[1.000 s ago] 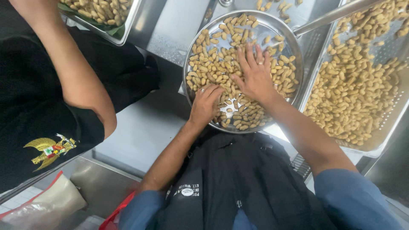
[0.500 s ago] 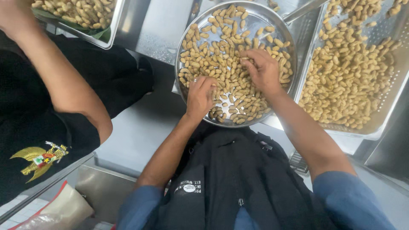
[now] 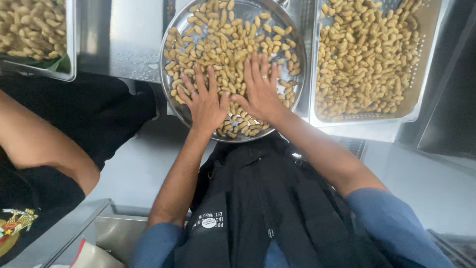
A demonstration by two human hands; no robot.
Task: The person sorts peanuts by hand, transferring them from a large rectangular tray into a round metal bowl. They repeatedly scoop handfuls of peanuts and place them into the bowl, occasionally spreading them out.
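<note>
currently both hands lie flat, fingers spread, on the heap of tan unshelled peanuts (image 3: 225, 47) in the round shiny steel pan (image 3: 168, 92); neither is clenched and neither pinches a nut, they only press palm-down on the pile. the left hand (image 3: 204, 101), with a ring on one finger, sits at about seven o'clock of the pan, the right hand (image 3: 259, 89) just beside it at about five o'clock, the thumbs nearly touching. under and between the palms, toward six o'clock, the layer looks thinner and bits of bare metal show, while from nine round through twelve to three o'clock the peanuts lie thick and unsorted as far as one can judge. so the handling of this panful seems to be well under way but far from finished: most of the nuts lie beyond the fingertips, untouched at this instant.

outward, at three o'clock of the pan and touching its rim, stands a rectangular perforated steel tray (image 3: 421, 99) filled with more peanuts of the same kind. at ten o'clock, well apart, another steel tray of peanuts (image 3: 69, 59) sits at the picture's corner. at eight o'clock a co-worker's bare forearm (image 3: 47, 151) in a black shirt reaches off to the side, clear of the pan. a grey steel counter (image 3: 134, 164) runs below.
</note>
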